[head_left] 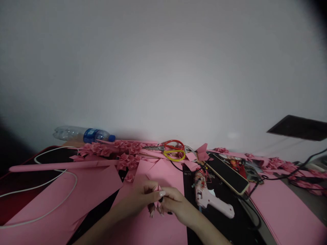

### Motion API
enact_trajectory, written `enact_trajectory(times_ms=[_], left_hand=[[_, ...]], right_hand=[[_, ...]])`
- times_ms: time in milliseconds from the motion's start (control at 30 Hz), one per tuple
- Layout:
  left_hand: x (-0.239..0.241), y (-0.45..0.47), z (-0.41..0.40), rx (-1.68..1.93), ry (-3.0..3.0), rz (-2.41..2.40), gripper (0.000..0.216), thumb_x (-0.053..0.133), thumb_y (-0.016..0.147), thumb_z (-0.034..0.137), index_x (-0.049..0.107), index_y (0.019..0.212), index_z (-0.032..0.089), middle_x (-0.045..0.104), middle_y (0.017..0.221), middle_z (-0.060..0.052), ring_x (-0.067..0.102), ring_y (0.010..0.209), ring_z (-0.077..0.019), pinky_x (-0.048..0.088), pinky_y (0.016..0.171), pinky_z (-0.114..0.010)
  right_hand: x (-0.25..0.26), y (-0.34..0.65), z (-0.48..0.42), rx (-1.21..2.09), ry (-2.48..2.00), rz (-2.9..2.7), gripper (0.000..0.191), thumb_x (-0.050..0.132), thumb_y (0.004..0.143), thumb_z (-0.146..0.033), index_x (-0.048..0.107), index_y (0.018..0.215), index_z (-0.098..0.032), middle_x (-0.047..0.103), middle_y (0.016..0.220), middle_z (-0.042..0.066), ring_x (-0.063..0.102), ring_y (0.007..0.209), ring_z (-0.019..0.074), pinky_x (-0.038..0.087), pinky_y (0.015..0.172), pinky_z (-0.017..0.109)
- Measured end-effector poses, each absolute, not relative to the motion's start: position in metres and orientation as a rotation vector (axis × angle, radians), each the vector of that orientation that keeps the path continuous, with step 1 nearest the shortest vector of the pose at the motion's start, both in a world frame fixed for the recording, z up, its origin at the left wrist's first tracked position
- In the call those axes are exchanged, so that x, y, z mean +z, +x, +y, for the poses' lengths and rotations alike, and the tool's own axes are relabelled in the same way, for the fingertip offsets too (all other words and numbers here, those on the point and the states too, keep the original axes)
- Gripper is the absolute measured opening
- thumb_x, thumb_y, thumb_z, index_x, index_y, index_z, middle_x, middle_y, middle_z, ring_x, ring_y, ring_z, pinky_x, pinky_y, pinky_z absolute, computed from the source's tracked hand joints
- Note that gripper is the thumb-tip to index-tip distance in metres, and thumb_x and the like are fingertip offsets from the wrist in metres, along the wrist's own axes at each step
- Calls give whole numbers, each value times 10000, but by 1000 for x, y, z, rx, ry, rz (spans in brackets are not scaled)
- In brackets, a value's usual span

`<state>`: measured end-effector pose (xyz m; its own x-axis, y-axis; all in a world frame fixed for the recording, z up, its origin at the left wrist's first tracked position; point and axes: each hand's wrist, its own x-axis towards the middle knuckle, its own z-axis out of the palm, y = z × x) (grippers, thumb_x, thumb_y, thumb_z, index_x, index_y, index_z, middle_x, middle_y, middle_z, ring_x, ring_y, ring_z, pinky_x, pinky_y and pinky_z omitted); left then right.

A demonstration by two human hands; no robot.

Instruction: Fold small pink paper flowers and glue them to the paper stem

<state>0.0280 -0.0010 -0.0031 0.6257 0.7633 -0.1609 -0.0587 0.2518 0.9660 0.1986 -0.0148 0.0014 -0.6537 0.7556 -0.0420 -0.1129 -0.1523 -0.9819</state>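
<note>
Between the fingertips of my left hand (140, 199) and my right hand (177, 206) is a small folded pink paper piece (157, 195), mostly covered by the fingers. Both hands are closed and meet over the large pink sheets (163, 177). A finished-looking pink paper flower (129, 176) lies just beyond my left hand. To the right of my right hand rests a pale pink glue gun (214, 202). Scissors (174, 150) with one red and one yellow handle loop lie farther back among paper flowers (134, 148).
An empty plastic bottle (95, 135) lies along the wall at the left. A white cable (74, 190) loops over pink sheets there. At right are a phone (228, 173), black cords (283, 177), and a stack of pink paper (288, 207). A pink paper tube (61, 166) spans the left side.
</note>
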Motion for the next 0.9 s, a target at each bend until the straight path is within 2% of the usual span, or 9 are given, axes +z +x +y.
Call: enact_trajectory(times_ms=[233, 333, 500, 700, 900], left_hand=[[-2, 30, 0, 640, 1212, 734, 531, 666, 729, 674, 489, 626, 184, 616, 585, -7, 554, 492, -118, 440, 471, -224], [-1, 32, -1, 665, 1245, 806, 540, 600, 754, 707, 495, 636, 190, 615, 577, -8, 549, 506, -127, 440, 492, -235], [3, 35, -3, 683, 1324, 976, 495, 506, 823, 663, 494, 659, 197, 547, 559, 18, 492, 482, -120, 420, 480, -241], [-6, 36, -6, 713, 1427, 1003, 443, 389, 924, 561, 502, 689, 203, 467, 512, 50, 414, 440, -112, 371, 435, -225], [-10, 39, -7, 760, 1415, 1017, 387, 398, 926, 520, 450, 683, 223, 429, 525, 70, 385, 436, -101, 328, 411, -200]], right_hand=[[2, 197, -15, 1823, -733, -1566, 481, 584, 852, -618, 679, 844, -147, 631, 713, 16, 444, 564, 104, 303, 515, 223], [0, 196, -15, 1804, -778, -1547, 471, 587, 857, -611, 663, 822, -147, 586, 682, -4, 404, 529, 91, 282, 496, 220], [-5, 196, -16, 1688, -860, -1509, 473, 582, 872, -608, 576, 718, -161, 477, 585, -47, 337, 483, 79, 264, 487, 225], [-10, 195, -15, 1550, -896, -1559, 507, 528, 896, -638, 525, 688, -176, 459, 568, -46, 325, 489, 89, 250, 485, 233], [-12, 194, -17, 1476, -971, -1557, 475, 519, 922, -590, 474, 660, -196, 441, 560, -57, 319, 485, 92, 253, 477, 232]])
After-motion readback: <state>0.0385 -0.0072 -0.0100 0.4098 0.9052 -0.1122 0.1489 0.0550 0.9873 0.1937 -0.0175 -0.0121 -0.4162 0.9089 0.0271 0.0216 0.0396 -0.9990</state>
